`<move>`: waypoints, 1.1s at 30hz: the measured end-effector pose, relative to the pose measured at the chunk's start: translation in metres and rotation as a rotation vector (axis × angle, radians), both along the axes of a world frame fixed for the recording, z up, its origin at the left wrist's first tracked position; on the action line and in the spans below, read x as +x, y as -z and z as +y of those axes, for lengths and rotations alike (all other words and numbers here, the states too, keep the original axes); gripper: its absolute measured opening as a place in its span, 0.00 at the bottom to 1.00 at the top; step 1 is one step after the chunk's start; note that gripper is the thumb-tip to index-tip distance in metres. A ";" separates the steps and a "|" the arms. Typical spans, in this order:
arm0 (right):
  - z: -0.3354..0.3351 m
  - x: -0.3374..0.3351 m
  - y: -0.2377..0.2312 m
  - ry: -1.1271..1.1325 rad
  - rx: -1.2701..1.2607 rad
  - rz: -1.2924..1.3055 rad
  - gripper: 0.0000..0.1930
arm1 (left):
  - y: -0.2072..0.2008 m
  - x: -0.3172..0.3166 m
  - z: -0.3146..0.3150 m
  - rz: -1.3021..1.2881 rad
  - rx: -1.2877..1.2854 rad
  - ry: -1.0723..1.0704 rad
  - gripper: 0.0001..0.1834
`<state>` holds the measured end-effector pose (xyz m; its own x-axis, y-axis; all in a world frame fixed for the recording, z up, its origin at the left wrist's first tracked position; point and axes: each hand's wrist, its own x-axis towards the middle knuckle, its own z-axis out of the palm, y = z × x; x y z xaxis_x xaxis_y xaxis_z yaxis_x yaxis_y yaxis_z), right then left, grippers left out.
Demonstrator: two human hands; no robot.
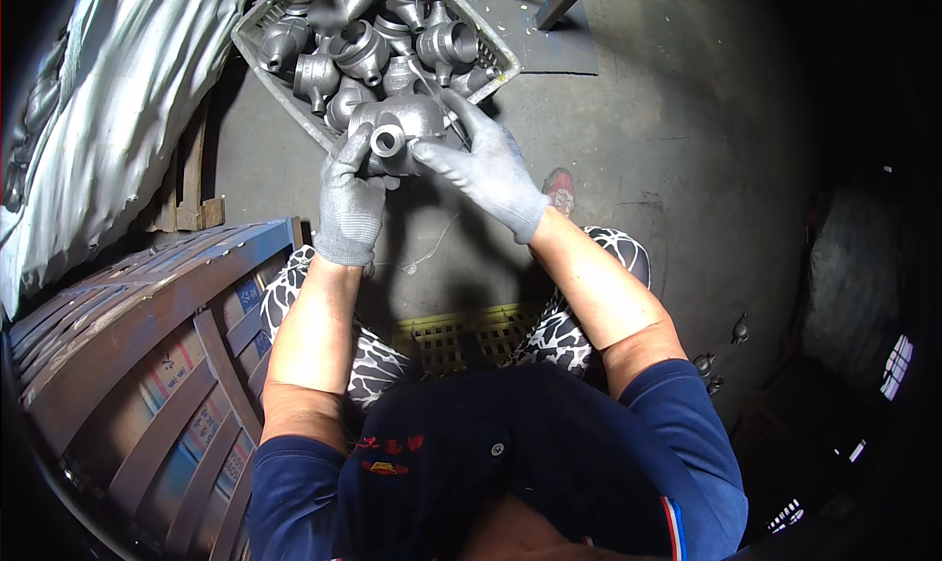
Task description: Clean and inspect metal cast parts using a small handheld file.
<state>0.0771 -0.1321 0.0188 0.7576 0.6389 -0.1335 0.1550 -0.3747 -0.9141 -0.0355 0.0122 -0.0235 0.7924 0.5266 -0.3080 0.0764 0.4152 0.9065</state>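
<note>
Both my hands wear light grey knit gloves. Between them is a grey metal casting (420, 118), a hollow, rounded fitting whose small round port faces me. My left hand (351, 208) is closed round its left side, with the thumb beside the port. On the other side my right hand (491, 167) grips it, thumb against the body near the port; some fingertips are hidden behind. A thin strip-like piece (432, 88) shows beside the right fingers, and I cannot make out what it is. The casting is held over the near edge of the crate.
A pale plastic crate (295, 106) full of similar castings (361, 51) stands ahead. White sacking (128, 120) and a slatted metal frame (118, 350) are at left. A yellow plastic crate (461, 328) is below me. Several small castings (741, 328) lie on the floor at right.
</note>
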 end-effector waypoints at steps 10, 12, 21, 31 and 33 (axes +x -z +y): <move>0.009 0.006 -0.015 0.004 0.243 0.668 0.32 | -0.007 -0.002 -0.009 0.043 0.344 -0.095 0.15; 0.012 0.004 -0.010 -0.014 0.288 0.466 0.33 | -0.014 0.001 -0.007 0.006 0.115 -0.099 0.16; 0.015 0.002 -0.008 -0.091 0.074 0.095 0.38 | -0.020 0.002 -0.004 0.000 -0.241 -0.118 0.16; 0.009 0.007 -0.008 -0.017 0.224 0.439 0.36 | -0.016 0.002 -0.005 -0.025 -0.236 -0.113 0.15; 0.008 0.007 -0.009 -0.088 0.126 0.351 0.40 | -0.019 0.002 -0.008 -0.028 -0.210 -0.104 0.15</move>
<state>0.0839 -0.1238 0.0283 0.6211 0.7275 -0.2915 -0.1495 -0.2552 -0.9553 -0.0331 0.0046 -0.0048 0.7471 0.5324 -0.3980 -0.0006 0.5993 0.8005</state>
